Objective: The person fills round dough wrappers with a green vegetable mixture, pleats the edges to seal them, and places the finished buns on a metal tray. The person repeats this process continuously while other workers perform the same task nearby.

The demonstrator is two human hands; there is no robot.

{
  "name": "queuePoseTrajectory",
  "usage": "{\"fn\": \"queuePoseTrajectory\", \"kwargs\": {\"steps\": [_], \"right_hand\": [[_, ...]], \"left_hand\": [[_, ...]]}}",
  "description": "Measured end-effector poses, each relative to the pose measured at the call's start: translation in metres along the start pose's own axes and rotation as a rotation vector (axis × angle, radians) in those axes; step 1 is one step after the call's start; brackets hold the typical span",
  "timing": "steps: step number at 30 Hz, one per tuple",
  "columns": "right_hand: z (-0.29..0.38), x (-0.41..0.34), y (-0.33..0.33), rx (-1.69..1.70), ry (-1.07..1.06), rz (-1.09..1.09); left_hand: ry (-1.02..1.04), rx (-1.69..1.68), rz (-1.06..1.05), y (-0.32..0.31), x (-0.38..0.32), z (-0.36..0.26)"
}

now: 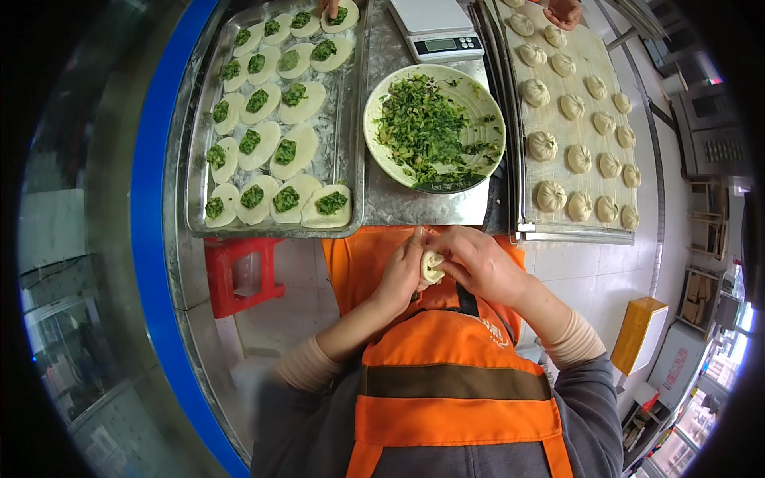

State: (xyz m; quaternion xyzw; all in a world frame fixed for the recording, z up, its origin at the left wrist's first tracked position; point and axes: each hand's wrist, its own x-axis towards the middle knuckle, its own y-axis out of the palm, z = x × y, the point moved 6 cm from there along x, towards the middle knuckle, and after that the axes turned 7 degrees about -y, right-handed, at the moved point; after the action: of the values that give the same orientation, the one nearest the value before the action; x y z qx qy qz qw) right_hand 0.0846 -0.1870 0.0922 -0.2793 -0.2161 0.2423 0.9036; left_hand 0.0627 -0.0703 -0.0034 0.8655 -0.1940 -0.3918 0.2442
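A partly gathered dough bun (431, 269) sits between my hands above the orange apron, with a small opening at its top. My left hand (401, 266) cups it from the left, and the fingers of my right hand (472, 260) pinch its edge. Ahead on the steel table, a metal tray (343, 137) holds flat dough rounds (326, 206) topped with chopped green filling. Beside it stands a bowl (436, 128) of loose chopped greens. Pleated buns (551, 196) rest in rows on a mesh-lined rack (597, 229) at the right.
A kitchen scale (445, 45) stands behind the bowl. Another person's hand (330, 7) touches filling at the tray's far end; a hand (563, 13) is over the far buns. A red plastic stool (216, 278) is below the table at the left.
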Motion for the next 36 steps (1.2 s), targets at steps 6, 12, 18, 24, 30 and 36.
{"fn": "queuePoseTrajectory", "kwargs": {"steps": [6, 12, 18, 24, 30, 36], "right_hand": [[0.003, -0.001, -0.004, -0.144, -0.124, 0.047], [0.008, -0.01, -0.002, -0.128, -0.161, 0.066], [0.006, -0.007, -0.003, -0.162, -0.227, -0.034], [0.008, -0.006, -0.005, -0.263, -0.246, 0.069], [0.011, 0.0, 0.001, -0.04, -0.151, -0.011], [0.006, -0.003, 0.001, 0.084, -0.09, -0.028]], "left_hand": [[0.002, 0.08, 0.027, 0.001, 0.0, 0.004], [0.001, 0.114, -0.028, 0.008, -0.008, 0.005], [0.058, 0.315, -0.094, -0.003, -0.003, 0.009], [0.241, 0.232, 0.079, -0.002, -0.011, 0.01], [0.138, 0.174, -0.054, -0.018, 0.004, 0.006], [0.071, 0.297, 0.024, -0.016, -0.008, 0.0]]}}
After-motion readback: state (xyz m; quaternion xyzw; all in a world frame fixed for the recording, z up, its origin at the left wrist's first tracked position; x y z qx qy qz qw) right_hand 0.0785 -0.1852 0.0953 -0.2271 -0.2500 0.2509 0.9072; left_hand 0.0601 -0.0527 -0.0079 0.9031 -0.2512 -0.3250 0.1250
